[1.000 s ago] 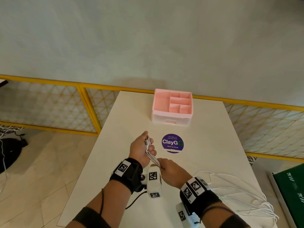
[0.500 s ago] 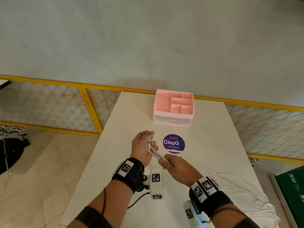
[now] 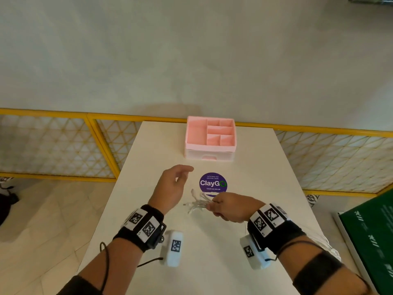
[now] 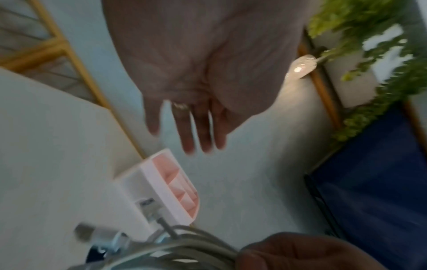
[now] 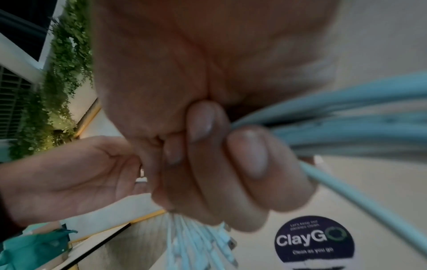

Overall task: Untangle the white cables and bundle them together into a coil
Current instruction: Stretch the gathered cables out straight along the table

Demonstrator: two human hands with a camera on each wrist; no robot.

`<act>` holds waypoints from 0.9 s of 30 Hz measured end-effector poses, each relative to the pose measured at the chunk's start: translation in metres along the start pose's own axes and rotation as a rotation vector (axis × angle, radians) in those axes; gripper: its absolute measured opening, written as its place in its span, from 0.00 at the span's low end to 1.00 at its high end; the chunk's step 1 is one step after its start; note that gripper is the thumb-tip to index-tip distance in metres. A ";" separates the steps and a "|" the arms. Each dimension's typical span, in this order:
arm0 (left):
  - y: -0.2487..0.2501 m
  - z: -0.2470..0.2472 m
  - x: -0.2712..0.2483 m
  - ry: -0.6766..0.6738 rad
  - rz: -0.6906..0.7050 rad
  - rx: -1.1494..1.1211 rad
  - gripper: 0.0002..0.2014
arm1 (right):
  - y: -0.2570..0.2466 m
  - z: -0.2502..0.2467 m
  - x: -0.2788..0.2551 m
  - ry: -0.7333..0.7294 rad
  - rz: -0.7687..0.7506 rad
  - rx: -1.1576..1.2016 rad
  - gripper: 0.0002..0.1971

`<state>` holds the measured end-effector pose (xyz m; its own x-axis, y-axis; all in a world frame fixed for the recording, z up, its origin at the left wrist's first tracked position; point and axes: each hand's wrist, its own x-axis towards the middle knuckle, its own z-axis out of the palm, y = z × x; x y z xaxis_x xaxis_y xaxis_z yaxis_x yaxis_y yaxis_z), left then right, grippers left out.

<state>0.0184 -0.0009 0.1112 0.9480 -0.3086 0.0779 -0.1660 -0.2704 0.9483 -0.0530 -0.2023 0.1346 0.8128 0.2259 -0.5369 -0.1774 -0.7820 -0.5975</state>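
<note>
My right hand [image 3: 214, 206] grips a bunch of white cables [image 3: 196, 204] above the middle of the white table [image 3: 244, 167]. Several plug ends fan out to the left of its fist. In the right wrist view the curled fingers [image 5: 231, 160] wrap the cables [image 5: 346, 117], and the plug ends [image 5: 208, 244] stick out below the fist. The rest of the cables [image 3: 325, 241] trail behind my right wrist toward the table's right edge. My left hand [image 3: 180, 177] hovers left of the plugs, fingers loose and empty. The left wrist view shows its straight fingers [image 4: 196, 127] holding nothing.
A pink compartment organizer [image 3: 210, 138] with a drawer stands at the far end of the table. A round purple sticker [image 3: 213, 182] lies just beyond my hands. A yellow-framed lattice railing [image 3: 63, 143] runs behind the table. A green box [image 3: 370, 237] sits off the right edge.
My left hand has let go of the cable ends and moved away to the left, fingers spread. My right hand now holds the bunch alone and has shifted right.
</note>
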 end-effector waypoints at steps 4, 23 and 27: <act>0.019 0.017 -0.012 -0.457 0.019 -0.183 0.18 | -0.011 -0.011 0.000 -0.188 0.061 0.079 0.19; 0.056 0.067 -0.042 -0.656 -0.489 -0.657 0.17 | 0.033 -0.082 -0.018 0.157 -0.139 0.257 0.15; 0.056 0.064 -0.035 -0.547 -0.511 -0.784 0.14 | 0.053 -0.059 -0.006 0.308 -0.131 0.338 0.22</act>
<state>-0.0410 -0.0635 0.1418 0.5738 -0.7422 -0.3462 0.6184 0.1156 0.7773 -0.0345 -0.2797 0.1414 0.9581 0.0870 -0.2730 -0.1915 -0.5144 -0.8359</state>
